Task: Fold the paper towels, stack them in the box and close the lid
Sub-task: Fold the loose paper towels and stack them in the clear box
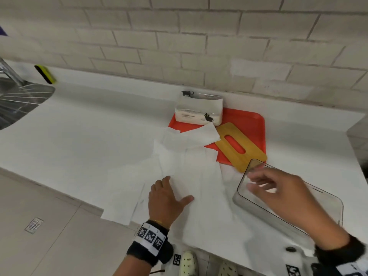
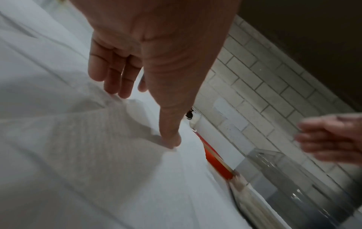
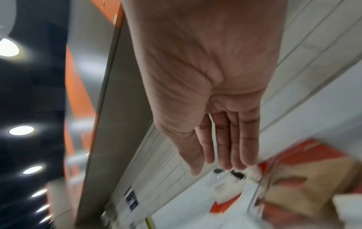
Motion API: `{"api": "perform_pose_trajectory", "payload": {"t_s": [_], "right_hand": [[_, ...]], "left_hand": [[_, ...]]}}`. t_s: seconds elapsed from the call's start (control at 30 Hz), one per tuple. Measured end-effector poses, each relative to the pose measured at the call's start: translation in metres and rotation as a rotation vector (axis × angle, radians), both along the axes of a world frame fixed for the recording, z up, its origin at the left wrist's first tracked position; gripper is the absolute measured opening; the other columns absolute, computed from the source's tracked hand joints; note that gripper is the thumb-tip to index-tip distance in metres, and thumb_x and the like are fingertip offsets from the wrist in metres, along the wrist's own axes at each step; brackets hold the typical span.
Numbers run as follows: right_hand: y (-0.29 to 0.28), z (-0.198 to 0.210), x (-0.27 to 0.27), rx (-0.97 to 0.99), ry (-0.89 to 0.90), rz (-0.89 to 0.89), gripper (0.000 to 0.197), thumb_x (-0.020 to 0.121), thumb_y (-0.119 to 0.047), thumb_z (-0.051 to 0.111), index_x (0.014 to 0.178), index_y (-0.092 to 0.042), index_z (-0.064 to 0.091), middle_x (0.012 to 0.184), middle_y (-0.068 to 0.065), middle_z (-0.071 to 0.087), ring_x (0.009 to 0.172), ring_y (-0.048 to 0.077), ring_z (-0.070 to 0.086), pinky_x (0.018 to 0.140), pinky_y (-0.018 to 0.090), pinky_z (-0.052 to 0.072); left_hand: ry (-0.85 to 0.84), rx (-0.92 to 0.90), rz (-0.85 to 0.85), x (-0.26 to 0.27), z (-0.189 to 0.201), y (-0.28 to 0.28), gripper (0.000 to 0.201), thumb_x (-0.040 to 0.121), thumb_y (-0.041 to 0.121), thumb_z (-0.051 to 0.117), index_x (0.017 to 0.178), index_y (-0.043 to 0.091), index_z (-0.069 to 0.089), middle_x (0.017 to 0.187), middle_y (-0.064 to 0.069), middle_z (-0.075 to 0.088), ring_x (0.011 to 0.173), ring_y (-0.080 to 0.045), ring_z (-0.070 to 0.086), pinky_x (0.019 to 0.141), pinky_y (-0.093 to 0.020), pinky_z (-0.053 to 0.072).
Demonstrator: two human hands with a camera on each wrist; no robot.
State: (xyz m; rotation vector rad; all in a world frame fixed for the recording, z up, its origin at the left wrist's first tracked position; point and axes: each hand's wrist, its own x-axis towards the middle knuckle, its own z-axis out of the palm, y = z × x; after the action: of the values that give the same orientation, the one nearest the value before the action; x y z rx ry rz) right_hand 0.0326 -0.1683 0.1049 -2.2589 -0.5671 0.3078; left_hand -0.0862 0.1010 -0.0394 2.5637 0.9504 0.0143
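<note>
The white paper towels (image 1: 179, 172) lie spread and overlapping on the counter (image 1: 79, 136), under the left hand (image 1: 166, 198), which presses flat with straight fingers. Just right, the clear box (image 1: 328, 208) sits beneath the right hand (image 1: 278, 190), fingers straight, holding nothing.

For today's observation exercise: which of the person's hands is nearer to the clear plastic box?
Right. The right hand hovers open over the clear plastic box at its far end; the left hand rests flat on the paper towels, beside the box.

Brick wall (image 1: 199, 36), white counter (image 1: 79, 126)
</note>
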Motion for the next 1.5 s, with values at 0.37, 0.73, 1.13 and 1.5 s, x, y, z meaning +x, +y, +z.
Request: {"api": "perform_pose_trajectory", "payload": {"t_s": [0.37, 0.73, 1.13, 1.5], "right_hand": [[0.137, -0.108, -0.011, -0.495, 0.168, -0.015, 0.087, 0.103, -0.019, 0.058, 0.163, -0.007, -0.004, 0.169, 0.021, 0.005, 0.157, 0.036, 0.016, 0.124, 0.043, 0.027], [0.145, -0.126, 0.005, -0.687, 0.036, -0.148, 0.095, 0.094, -0.029, 0.068, 0.159, -0.007, 0.003, 0.147, 0.018, 0.039, 0.135, 0.033, 0.043, 0.107, 0.043, 0.044], [0.154, -0.117, 0.017, -0.733, 0.262, -0.216, 0.064, 0.094, -0.030, 0.065, 0.140, 0.001, 0.034, 0.145, 0.022, 0.041, 0.134, 0.038, 0.045, 0.107, 0.044, 0.046], [0.149, -0.101, 0.017, -0.684, 0.242, -0.203, 0.078, 0.099, -0.015, 0.063, 0.155, 0.006, 0.014, 0.147, 0.021, 0.053, 0.131, 0.033, 0.058, 0.100, 0.037, 0.051]], "left_hand": [[-0.082, -0.442, 0.085, 0.019, -0.007, 0.015, 0.091, 0.067, 0.040, 0.094, 0.142, 0.022, 0.045, 0.110, 0.001, 0.072, 0.101, -0.020, 0.070, 0.088, -0.030, 0.056], [-0.137, -0.477, -0.122, -0.036, 0.048, 0.146, 0.028, 0.094, 0.038, 0.076, 0.067, 0.034, 0.067, 0.068, 0.016, 0.065, 0.066, -0.002, 0.060, 0.068, -0.031, 0.048], [0.263, -0.102, -0.224, 0.007, 0.021, 0.202, 0.066, 0.079, 0.046, 0.088, 0.133, 0.023, 0.060, 0.132, -0.001, 0.050, 0.124, -0.021, 0.053, 0.102, -0.030, 0.044], [0.141, -0.098, -0.086, -0.001, 0.027, 0.199, 0.054, 0.068, 0.049, 0.092, 0.111, 0.037, 0.062, 0.101, 0.010, 0.064, 0.098, -0.017, 0.065, 0.101, -0.035, 0.044]]}}
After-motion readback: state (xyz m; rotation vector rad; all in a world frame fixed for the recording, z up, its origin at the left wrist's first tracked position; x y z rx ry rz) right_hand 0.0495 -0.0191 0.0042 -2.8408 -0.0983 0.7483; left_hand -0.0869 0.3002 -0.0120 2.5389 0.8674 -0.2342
